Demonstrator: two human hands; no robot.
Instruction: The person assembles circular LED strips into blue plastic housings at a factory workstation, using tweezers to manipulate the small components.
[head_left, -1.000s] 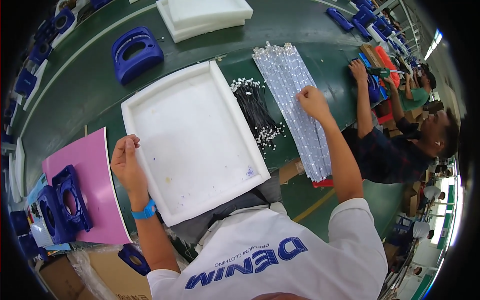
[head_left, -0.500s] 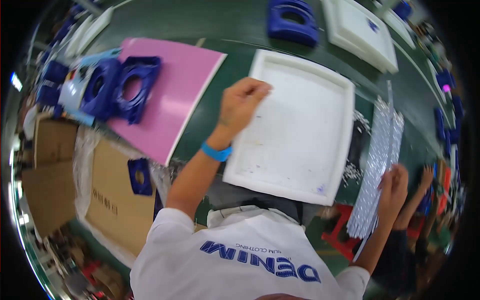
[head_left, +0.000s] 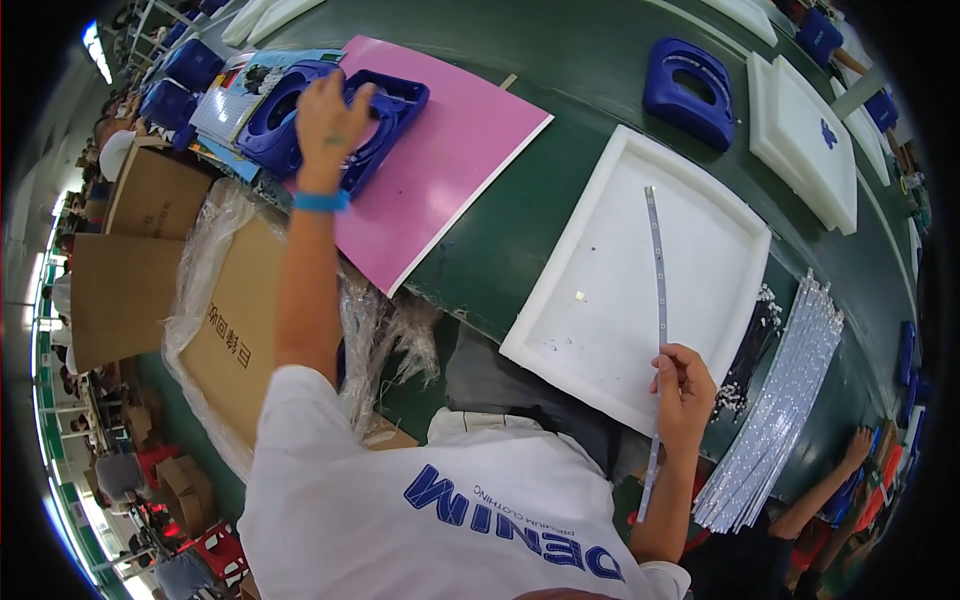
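In my right hand [head_left: 685, 395] is a thin LED strip [head_left: 658, 260], pinched partway along. Its upper length reaches over the white foam tray [head_left: 560, 290], and its lower end hangs past my wrist. My left hand [head_left: 332, 125], fingers bent and apart, is over two blue plastic housings with round openings. One blue housing [head_left: 395, 120] lies partly on a pink sheet [head_left: 450, 160]; the other blue housing [head_left: 265, 120] is to its left. The left fingertips are at the rims; whether they grip is hard to see.
Right of the tray lie a bundle of LED strips [head_left: 775, 400] and black wires with white connectors [head_left: 745, 365]. Farther back are another blue housing [head_left: 690, 95] and stacked white foam trays [head_left: 800, 140]. A cardboard box [head_left: 225, 340] with plastic wrap stands left. A co-worker's arm [head_left: 820, 490] is at right.
My left hand has moved from over the foam tray leftward to the blue housings. My right hand has brought an LED strip from the bundle to the tray. The view has shifted.
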